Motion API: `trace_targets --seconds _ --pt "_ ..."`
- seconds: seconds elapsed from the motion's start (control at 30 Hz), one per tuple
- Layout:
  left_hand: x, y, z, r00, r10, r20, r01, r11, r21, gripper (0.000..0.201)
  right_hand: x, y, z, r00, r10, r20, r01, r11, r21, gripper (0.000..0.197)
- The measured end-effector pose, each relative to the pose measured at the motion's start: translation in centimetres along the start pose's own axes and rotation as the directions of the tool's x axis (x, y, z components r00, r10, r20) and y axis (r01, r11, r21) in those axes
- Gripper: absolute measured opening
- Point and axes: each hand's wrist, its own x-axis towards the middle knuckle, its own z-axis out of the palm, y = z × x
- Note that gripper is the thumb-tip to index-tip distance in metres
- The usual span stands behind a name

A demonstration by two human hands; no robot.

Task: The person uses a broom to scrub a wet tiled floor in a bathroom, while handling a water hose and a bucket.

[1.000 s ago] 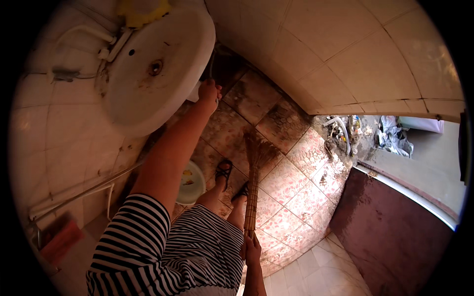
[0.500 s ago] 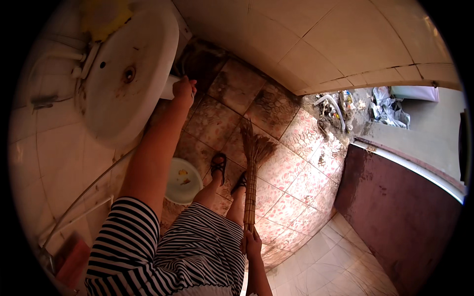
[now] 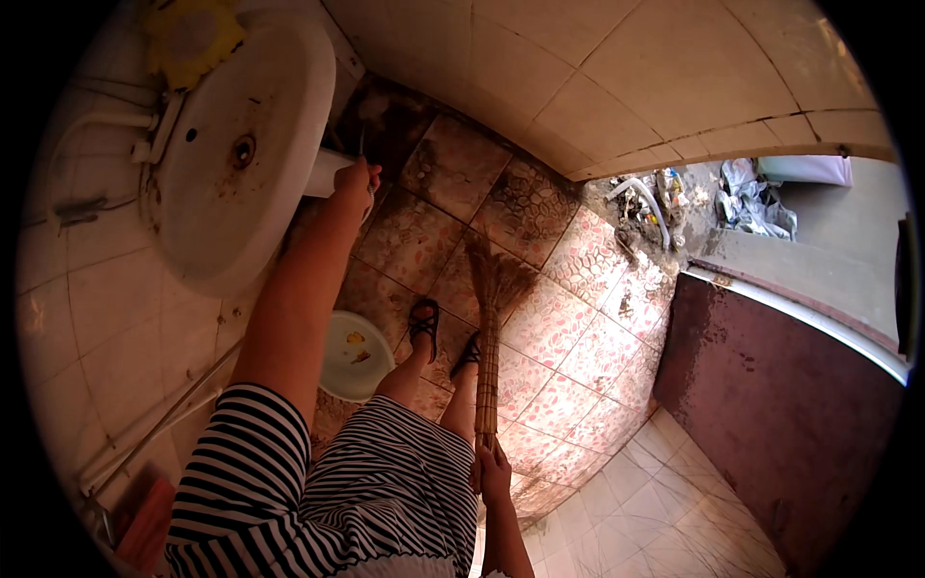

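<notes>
A straw broom stands in front of me, its bristles fanned out over the patterned floor tiles. My right hand is wrapped round the lower end of its handle. Stretched far forward beside the white sink, my left hand is closed, next to the sink's white pedestal. A thin shiny part shows by its fingers and a thin pale streak reaches toward the dark corner; what it grips is too small to tell. A thin hose runs along the left wall and passes behind my left arm.
A pale basin with yellow bits in it sits by my sandalled feet. Rubbish and a curved pipe lie near the doorway at the right. A dark red door stands there. Wet, dark dirt covers the far corner.
The sink and walls have shifted slightly left in view. The hose at the left wall hangs lower. A pale streak now shows beyond my left hand; the broom is nearly still.
</notes>
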Motion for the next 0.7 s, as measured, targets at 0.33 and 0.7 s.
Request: trace_targets --seconds 0.33,0.7 --pt "-2.7 -2.8 3.4 0.960 -0.008 0.281 -0.090 0.938 0.334 0.022 -0.2 0.0 0.4 0.999 0.025 0.033 -0.026 0.999 0.023 0.026" --pt "-8.1 -8.2 7.1 0.866 -0.248 0.434 -0.103 0.762 0.640 0.028 0.2 0.9 -0.3 1.000 -0.004 0.013 0.004 1.000 0.000 0.026"
